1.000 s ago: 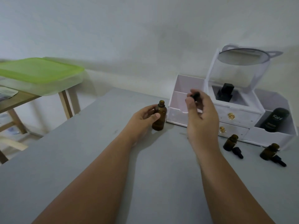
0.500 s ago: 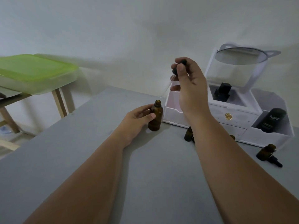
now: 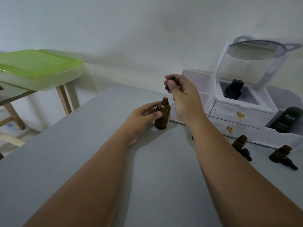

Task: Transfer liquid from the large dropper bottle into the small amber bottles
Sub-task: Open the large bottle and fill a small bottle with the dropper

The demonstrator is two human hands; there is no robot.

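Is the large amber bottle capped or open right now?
Open. The neck of the large bottle is bare; the right hand pinches the black dropper cap above it. The left hand holds it upright.

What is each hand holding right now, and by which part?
The left hand grips the large open amber glass bottle around its upper body. The right hand pinches the black dropper by its bulb end, above the bottle's mouth.

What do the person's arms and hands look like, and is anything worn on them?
The left forearm and right forearm are bare to the frame edge; no sleeve shows. The left hand and right hand wear no glove, and no ring, watch or bracelet is visible.
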